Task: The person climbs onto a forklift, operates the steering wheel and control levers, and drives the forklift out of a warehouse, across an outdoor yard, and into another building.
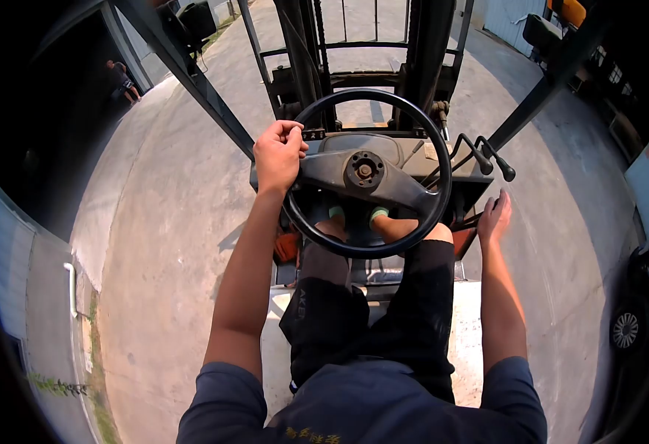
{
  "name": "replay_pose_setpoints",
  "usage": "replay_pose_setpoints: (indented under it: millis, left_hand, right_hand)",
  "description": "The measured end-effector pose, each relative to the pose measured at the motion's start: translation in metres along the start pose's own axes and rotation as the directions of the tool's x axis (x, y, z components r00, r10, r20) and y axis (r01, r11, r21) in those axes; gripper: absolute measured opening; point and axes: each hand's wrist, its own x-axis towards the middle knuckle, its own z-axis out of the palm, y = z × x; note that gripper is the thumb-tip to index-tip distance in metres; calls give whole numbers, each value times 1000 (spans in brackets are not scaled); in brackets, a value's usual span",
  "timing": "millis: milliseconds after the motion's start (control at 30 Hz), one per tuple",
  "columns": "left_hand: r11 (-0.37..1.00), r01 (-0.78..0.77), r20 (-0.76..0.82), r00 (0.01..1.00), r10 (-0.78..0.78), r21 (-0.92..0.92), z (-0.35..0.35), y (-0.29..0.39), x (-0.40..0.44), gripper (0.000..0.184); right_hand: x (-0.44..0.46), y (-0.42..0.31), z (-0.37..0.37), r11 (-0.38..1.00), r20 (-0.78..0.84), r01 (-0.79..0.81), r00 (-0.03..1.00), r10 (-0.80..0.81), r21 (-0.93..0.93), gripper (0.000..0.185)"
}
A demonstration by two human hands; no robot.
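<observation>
My left hand (pixel 277 157) is closed at the left side of the black steering wheel (pixel 446 159), its fingers curled where the rim passes behind them. The wheel's hub (pixel 365 169) is bare, with a bolt in the middle. Out to the right of the wheel is my right hand (pixel 495 217), its visible fingers stretched forward and slightly apart. It is beside a dark bar on the right of the console; contact between them cannot be made out. Just ahead of that hand stand two bent control levers (pixel 495 157) with black knobs.
The forklift mast (pixel 302 52) rises ahead, between slanted cab posts (pixel 217 111). Concrete ground (pixel 169 244) surrounds the truck. A person (pixel 123 80) stands at the far left by a doorway. A dark car (pixel 635 325) is on the right; a wall with a white pipe (pixel 71 288) is on the left.
</observation>
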Motion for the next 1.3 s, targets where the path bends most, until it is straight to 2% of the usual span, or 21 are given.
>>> replay_pose_setpoints:
  millis: [100,133,233,300,333,367,400,433,467,500,567,633,667,733,800,833,900,967,1033,1100,1300]
  left_hand:
    - [999,23,18,1000,-22,-25,-8,-4,-14,15]
    - [1000,10,9,1000,-10,-22,-11,-1,-18,15]
    - [999,-6,21,1000,7,-32,-21,-5,-38,12]
    - [995,56,31,998,-58,79,-27,9,-66,11]
    - [998,12,60,998,-16,65,-26,8,-83,10]
    - [998,-31,91,996,27,51,-22,7,-103,9]
    - [997,11,189,982,-24,72,-18,14,-122,10]
    - [985,-107,279,958,65,138,-10,26,-138,12]
    - [981,-159,344,932,112,112,5,32,-153,14]
    - [969,-233,402,898,181,85,26,36,-164,11]
    - [947,-316,527,815,241,55,66,51,-168,7]
    - [927,-374,585,756,294,17,109,63,-160,8]
    - [915,-404,610,728,312,15,133,64,-153,9]
    - [904,-427,637,701,320,16,170,73,-130,13]
    - [905,-426,530,766,363,-5,205,80,-97,14]
    - [859,-511,432,777,458,9,220,77,-77,15]
    - [859,-499,381,821,425,116,229,79,-23,16]
    - [862,-451,337,868,364,230,218,76,29,15]
    - [873,-383,225,919,325,301,192,68,64,17]
    - [881,-350,136,937,323,317,159,59,81,18]
    - [983,-156,12,988,156,94,74,39,73,19]
  right_hand:
    - [-7,-23,11,997,-83,-80,993,80,7,40]
    - [-4,-20,13,997,-40,-69,997,68,-30,40]
    - [-8,-17,6,995,-36,89,995,-88,38,41]
    - [-17,-12,4,991,-28,83,996,-81,102,42]
    - [-14,2,2,992,99,11,995,-24,127,43]
    - [0,-11,-14,861,263,-303,942,207,408,46]
    - [14,-21,-30,689,320,-427,903,287,586,48]
    - [23,-22,-30,836,-20,-106,990,138,539,49]
    - [38,-46,-50,897,-129,70,991,-15,436,49]
    - [48,-65,-63,903,-260,237,954,-147,359,45]
    - [65,-106,-69,929,-164,332,938,-306,164,36]
    - [66,-129,-62,917,-12,377,924,-382,-127,27]
    - [68,-137,-61,929,-88,362,926,-368,-78,21]
    - [67,-124,-59,940,-93,337,936,-341,-56,20]
    - [67,-121,-66,942,-90,333,938,-334,-31,18]
    - [67,-120,-67,945,-93,326,940,-328,-31,18]
    - [68,-120,-66,947,-113,321,940,-322,-21,20]
    - [69,-123,-67,950,-109,310,944,-313,-40,22]
    - [68,-118,-66,950,-110,313,944,-310,10,23]
    - [66,-111,-66,941,-147,339,931,-335,1,23]
    - [77,-112,-73,935,-193,343,927,-321,92,21]
